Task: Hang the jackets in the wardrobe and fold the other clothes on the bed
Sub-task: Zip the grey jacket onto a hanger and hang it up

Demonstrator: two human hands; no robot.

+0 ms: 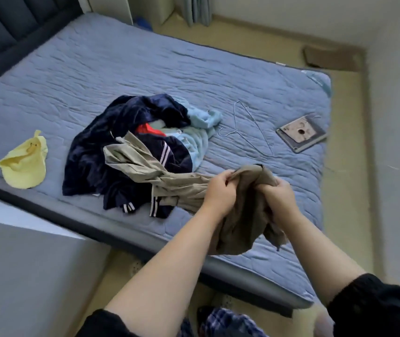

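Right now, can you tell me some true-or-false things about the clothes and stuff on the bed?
1. The left hand and right hand both grip the khaki garment. True.
2. The hanger lies under the pile. False: it lies uncovered on the bed, right of the pile.
3. The yellow cloth lies apart from the pile. True.
4. The tablet is on the floor. False: it is on the bed.

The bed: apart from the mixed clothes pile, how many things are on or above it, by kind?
Garments: 2 (yellow garment; khaki garment gripped by left hand and right hand)
Wire hanger: 1
Tablet: 1
Total: 4
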